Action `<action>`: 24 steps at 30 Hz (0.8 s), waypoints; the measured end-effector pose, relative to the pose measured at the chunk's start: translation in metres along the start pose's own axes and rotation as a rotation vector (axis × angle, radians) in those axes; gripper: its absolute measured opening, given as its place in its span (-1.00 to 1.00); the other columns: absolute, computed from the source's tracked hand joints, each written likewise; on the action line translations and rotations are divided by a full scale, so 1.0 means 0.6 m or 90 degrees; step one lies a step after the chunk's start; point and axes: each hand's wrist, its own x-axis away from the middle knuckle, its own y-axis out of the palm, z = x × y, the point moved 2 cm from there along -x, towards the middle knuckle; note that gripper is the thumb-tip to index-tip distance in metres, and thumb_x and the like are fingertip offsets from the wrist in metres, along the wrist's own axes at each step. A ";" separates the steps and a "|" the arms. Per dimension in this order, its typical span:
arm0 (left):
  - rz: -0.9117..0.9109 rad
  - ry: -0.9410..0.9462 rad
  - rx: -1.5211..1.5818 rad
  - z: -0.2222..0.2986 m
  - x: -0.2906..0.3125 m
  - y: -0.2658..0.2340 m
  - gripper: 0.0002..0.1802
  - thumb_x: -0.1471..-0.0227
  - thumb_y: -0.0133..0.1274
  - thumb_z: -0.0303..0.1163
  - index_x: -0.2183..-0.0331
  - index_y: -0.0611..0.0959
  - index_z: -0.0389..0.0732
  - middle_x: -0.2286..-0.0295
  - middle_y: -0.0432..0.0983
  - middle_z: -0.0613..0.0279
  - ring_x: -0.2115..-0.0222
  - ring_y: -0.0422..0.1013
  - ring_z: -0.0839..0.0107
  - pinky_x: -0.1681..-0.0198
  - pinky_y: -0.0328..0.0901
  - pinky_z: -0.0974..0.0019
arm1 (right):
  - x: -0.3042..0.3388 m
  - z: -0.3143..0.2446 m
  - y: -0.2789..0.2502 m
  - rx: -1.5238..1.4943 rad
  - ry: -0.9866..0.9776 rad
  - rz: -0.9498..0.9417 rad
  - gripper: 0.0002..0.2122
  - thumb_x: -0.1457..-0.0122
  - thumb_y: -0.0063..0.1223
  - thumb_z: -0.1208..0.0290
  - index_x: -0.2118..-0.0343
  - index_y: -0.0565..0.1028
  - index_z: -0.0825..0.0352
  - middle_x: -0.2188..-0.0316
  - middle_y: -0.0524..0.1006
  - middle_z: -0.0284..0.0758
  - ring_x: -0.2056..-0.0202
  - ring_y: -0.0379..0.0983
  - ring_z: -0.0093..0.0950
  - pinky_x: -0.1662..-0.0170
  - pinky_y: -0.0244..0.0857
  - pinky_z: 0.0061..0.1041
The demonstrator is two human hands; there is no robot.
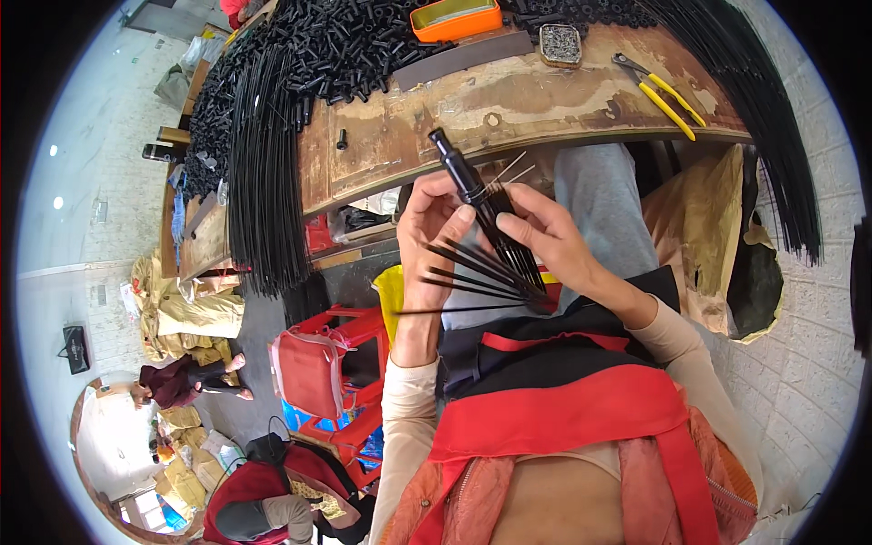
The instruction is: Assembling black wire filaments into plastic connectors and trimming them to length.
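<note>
Above my lap I hold a black tubular piece point(461, 173) with a stepped, narrow top, tilted up toward the left. Many thin black rods point(486, 283) fan out from its lower end, looking like umbrella ribs. My left hand point(429, 222) is closed around the piece from the left, its thumb pressed on the tube. From the right, my right hand point(548, 232) pinches the bundle of rods just below the tube. Two thin pale wire ends point(516, 167) stick out above my right fingers. The inner fingertips of both hands are hidden.
The worn wooden table point(400, 136) carries a heap of small black tubes point(336, 50), rod bundles point(265, 173) hanging over its edge, an orange tray point(456, 20), a small tin point(560, 45) and yellow-handled pliers point(668, 95). A red stool point(313, 368) and other people stand to the left.
</note>
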 end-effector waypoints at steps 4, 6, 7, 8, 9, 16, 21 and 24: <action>0.029 -0.073 0.056 -0.007 0.009 -0.010 -0.72 -0.09 0.03 -0.62 0.12 0.45 -0.25 0.25 0.45 0.23 0.30 0.42 0.50 0.36 0.43 0.43 | 0.001 0.007 0.001 -0.018 0.027 0.000 -0.71 -0.27 -0.05 0.51 -0.02 0.26 0.36 0.24 0.47 -0.32 0.25 0.43 -0.59 0.14 0.31 -0.58; 0.006 -0.077 0.037 0.001 0.012 -0.010 -0.71 -0.11 0.00 -0.62 0.10 0.44 -0.24 0.21 0.43 0.23 0.29 0.42 0.50 0.30 0.42 0.44 | 0.001 0.008 0.002 0.008 0.005 0.029 -0.77 -0.26 -0.05 0.53 0.04 0.27 0.36 0.22 0.46 -0.34 0.19 0.40 -0.63 0.11 0.28 -0.60; 0.026 -0.103 0.038 0.001 0.009 -0.010 -0.72 -0.11 -0.01 -0.62 0.10 0.44 -0.24 0.20 0.43 0.24 0.28 0.42 0.50 0.30 0.42 0.43 | -0.001 0.005 -0.001 0.002 0.020 0.027 -0.80 -0.25 -0.05 0.55 0.09 0.29 0.35 0.23 0.47 -0.34 0.15 0.38 -0.65 0.08 0.26 -0.61; 0.046 -0.128 0.040 0.000 0.007 -0.012 -0.72 -0.12 -0.02 -0.62 0.10 0.44 -0.24 0.19 0.42 0.24 0.27 0.42 0.50 0.29 0.42 0.43 | -0.004 0.006 -0.004 -0.005 0.015 0.028 -0.80 -0.25 -0.05 0.55 0.09 0.29 0.35 0.23 0.47 -0.34 0.15 0.38 -0.65 0.08 0.26 -0.61; 0.043 -0.136 0.058 -0.001 0.007 -0.014 -0.71 -0.13 -0.04 -0.63 0.08 0.44 -0.24 0.19 0.42 0.26 0.26 0.41 0.51 0.26 0.40 0.42 | -0.006 0.008 -0.007 -0.003 0.021 0.013 -0.81 -0.25 -0.04 0.55 0.11 0.31 0.35 0.23 0.47 -0.34 0.15 0.38 -0.64 0.07 0.26 -0.60; 0.118 -0.200 0.189 -0.003 -0.006 -0.012 -0.67 -0.09 -0.01 -0.62 0.06 0.44 -0.24 0.18 0.44 0.26 0.25 0.43 0.44 0.18 0.38 0.34 | -0.025 0.029 -0.031 -0.089 0.044 -0.031 -0.86 -0.24 -0.03 0.56 0.16 0.37 0.39 0.22 0.49 -0.36 0.17 0.38 -0.65 0.04 0.27 -0.60; 0.038 -0.126 0.104 -0.005 -0.006 -0.021 -0.62 -0.05 0.04 -0.59 0.05 0.45 -0.28 0.24 0.51 0.23 0.27 0.46 0.42 0.23 0.36 0.35 | -0.031 0.030 -0.032 -0.113 0.079 -0.026 -0.88 -0.24 -0.04 0.56 0.18 0.39 0.38 0.24 0.50 -0.38 0.19 0.40 -0.67 0.07 0.28 -0.64; 0.019 -0.132 0.100 -0.007 -0.010 -0.024 -0.63 -0.04 0.06 -0.58 0.06 0.46 -0.30 0.24 0.51 0.22 0.30 0.47 0.42 0.26 0.36 0.36 | -0.036 0.038 -0.039 -0.131 0.085 -0.027 -0.89 -0.24 -0.03 0.56 0.19 0.40 0.38 0.26 0.50 -0.39 0.21 0.41 -0.69 0.10 0.29 -0.66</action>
